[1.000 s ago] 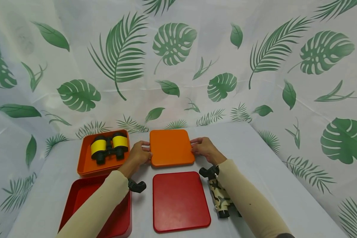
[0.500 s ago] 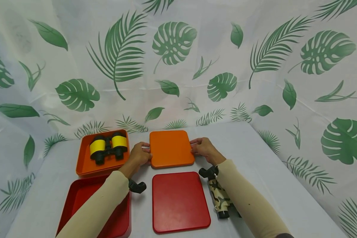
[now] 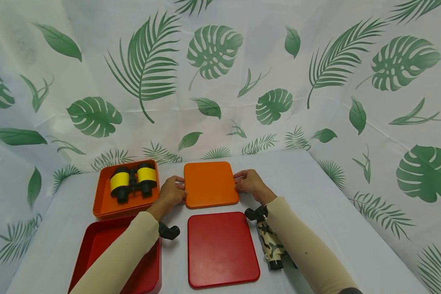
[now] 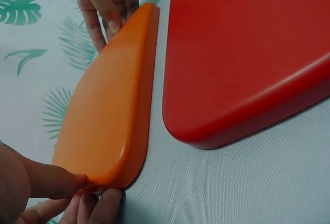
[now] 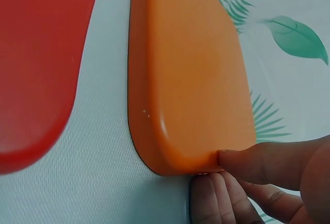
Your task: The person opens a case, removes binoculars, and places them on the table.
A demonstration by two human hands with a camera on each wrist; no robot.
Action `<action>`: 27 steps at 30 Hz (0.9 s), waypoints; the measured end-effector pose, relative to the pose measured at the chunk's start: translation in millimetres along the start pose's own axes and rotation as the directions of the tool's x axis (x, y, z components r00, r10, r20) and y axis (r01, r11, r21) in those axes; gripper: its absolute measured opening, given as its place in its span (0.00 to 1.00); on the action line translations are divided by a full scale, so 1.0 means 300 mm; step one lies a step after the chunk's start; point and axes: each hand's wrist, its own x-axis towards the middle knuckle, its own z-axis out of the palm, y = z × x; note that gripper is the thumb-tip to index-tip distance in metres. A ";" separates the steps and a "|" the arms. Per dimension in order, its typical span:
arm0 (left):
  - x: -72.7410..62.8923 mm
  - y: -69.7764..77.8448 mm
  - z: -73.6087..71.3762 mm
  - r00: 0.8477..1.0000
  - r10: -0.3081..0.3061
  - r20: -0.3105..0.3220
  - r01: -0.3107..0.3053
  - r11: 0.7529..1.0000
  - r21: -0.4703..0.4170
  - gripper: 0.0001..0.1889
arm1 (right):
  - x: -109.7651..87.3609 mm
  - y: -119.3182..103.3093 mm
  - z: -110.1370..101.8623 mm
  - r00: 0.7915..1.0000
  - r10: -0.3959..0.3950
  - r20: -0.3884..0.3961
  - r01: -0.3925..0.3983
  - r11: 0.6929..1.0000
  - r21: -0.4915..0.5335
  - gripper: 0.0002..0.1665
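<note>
A flat orange lid (image 3: 211, 184) with rounded corners lies on the white table, behind a matching red lid (image 3: 223, 250). My left hand (image 3: 172, 192) holds the orange lid's left edge; in the left wrist view the thumb (image 4: 67, 182) rests on the rim and curled fingers are at the side below. At the right edge my right hand (image 3: 254, 184) pinches it likewise, its thumb (image 5: 242, 163) on top and fingertips (image 5: 203, 195) against the side. Left of the orange lid, yellow-and-black binoculars (image 3: 133, 181) sit in an open orange box (image 3: 102, 203).
An open red box (image 3: 153, 267) stands at the front left, partly covered by my left sleeve (image 3: 121, 253). A camouflage-patterned tube (image 3: 270, 243) with a black end lies right of the red lid, partly under my right sleeve (image 3: 308, 249). A leaf-printed curtain (image 3: 220, 110) rises behind the table.
The orange lid has shifted very slightly toward me, with both hands still on its edges. The view has tilted a touch; the other things stay put.
</note>
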 end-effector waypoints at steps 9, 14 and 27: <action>0.002 0.003 0.006 1.000 -0.012 -0.002 0.012 0.998 0.054 0.27 | -0.005 -0.005 0.006 1.000 -0.014 -0.015 0.013 0.997 -0.072 0.23; 0.004 0.003 0.011 1.000 -0.002 -0.014 0.004 0.993 0.119 0.28 | -0.005 -0.007 0.007 1.000 -0.016 -0.016 0.014 0.996 -0.084 0.23; -0.028 0.009 0.011 0.990 0.139 -0.002 -0.132 0.947 0.291 0.34 | -0.018 -0.026 0.010 1.000 -0.008 -0.026 0.005 0.993 -0.116 0.25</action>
